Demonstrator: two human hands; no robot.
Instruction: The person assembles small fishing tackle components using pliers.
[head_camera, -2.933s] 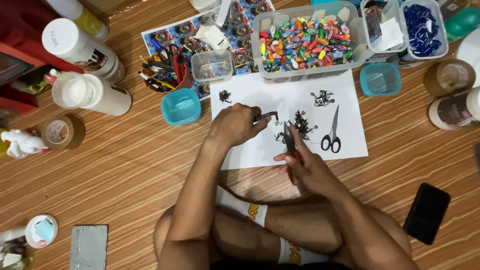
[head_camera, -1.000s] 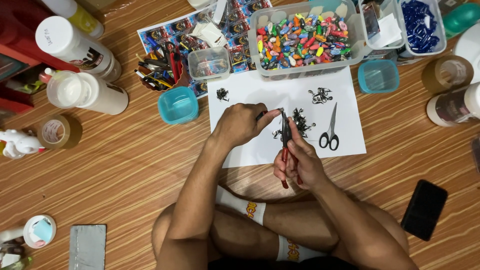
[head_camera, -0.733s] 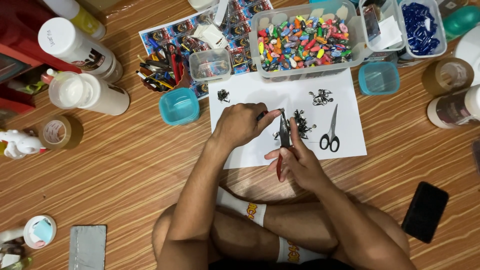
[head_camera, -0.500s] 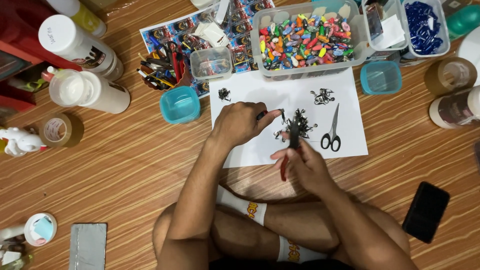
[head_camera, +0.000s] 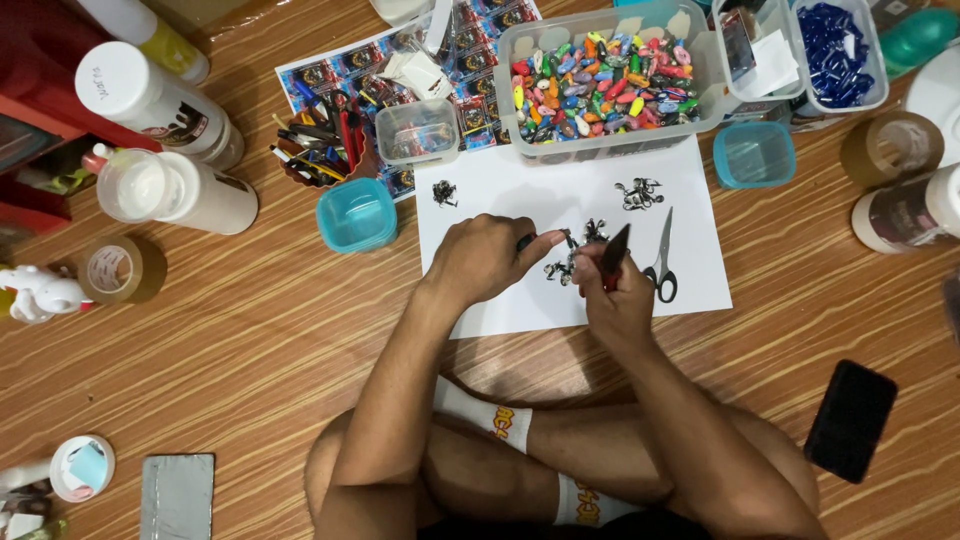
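My left hand (head_camera: 482, 262) rests on a white paper sheet (head_camera: 500, 180) and pinches a small dark piece between thumb and fingers. My right hand (head_camera: 617, 296) grips red-handled pliers (head_camera: 611, 254), jaws pointing up at a heap of small metal rings and clasps (head_camera: 572, 252) in the sheet's middle. Two more little heaps of metal bits lie on the sheet, one at the top left (head_camera: 444, 192), one at the top right (head_camera: 640, 193). Scissors (head_camera: 661, 260) lie just right of my right hand.
A clear bin of colourful beads (head_camera: 600, 80) stands behind the sheet, with smaller clear tubs (head_camera: 418, 130), teal cups (head_camera: 356, 214) (head_camera: 754, 153), white bottles (head_camera: 175, 190), tape rolls (head_camera: 122, 270), pens (head_camera: 320, 150) and a printed sheet. A black phone (head_camera: 850, 420) lies at right. My crossed legs are below.
My right hand turned the pliers upright and shifted them toward the middle heap, closer to my left hand. My left hand stayed in place on the sheet.
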